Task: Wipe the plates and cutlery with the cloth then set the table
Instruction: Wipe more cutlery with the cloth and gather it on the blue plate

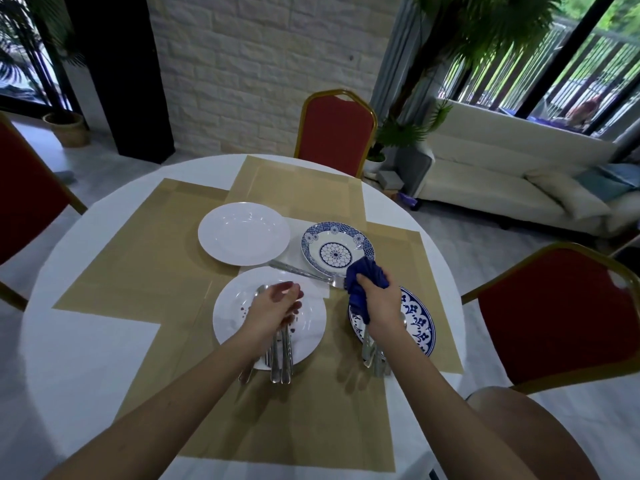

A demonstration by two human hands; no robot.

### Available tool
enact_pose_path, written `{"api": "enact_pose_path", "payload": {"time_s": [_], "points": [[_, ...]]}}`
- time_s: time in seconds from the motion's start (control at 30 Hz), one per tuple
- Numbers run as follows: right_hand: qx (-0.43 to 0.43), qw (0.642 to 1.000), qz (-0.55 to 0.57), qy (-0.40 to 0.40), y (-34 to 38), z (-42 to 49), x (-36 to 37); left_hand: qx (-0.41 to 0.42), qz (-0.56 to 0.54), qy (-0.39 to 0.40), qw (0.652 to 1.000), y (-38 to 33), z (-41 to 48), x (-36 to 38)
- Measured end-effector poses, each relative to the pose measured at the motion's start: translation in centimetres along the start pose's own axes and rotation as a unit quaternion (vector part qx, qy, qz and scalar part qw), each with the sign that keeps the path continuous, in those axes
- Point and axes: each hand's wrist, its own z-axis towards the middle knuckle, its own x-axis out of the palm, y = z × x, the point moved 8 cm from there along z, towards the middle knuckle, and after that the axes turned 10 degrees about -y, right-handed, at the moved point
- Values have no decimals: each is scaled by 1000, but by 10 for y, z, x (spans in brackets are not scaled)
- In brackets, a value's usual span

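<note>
My left hand [273,306] hovers over the near white plate [311,327], which has red smears, and grips a bundle of several cutlery pieces [281,358] that reach past the plate's front rim. My right hand [377,301] holds the dark blue cloth [363,275] bunched round one end of a single silver utensil [298,270] that sticks out to the left. Below that hand lies a blue patterned plate [417,320] with more cutlery [372,353] at its near edge. Farther back stand a clean white plate [244,233] and a blue patterned bowl [337,249].
The round white table [86,341] carries tan placemats [138,265] and a white napkin [313,289] between the plates. Red chairs stand at the far side [336,129], the left [27,202] and the right [554,323]. A pale sofa [502,181] is beyond.
</note>
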Motion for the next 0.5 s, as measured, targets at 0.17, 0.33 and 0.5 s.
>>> {"api": "enact_pose_path", "payload": {"time_s": [0.17,0.33,0.5], "points": [[-4,998,-28,63,-8,-27,17,10,-15,-26,999,3,-3,22],[-10,991,-53,122,-17,-34,24,-16,-15,-74,997,-1,6,14],[-59,987,-106,110,-8,-30,12,44,85,-85,992,-13,6,1]]}}
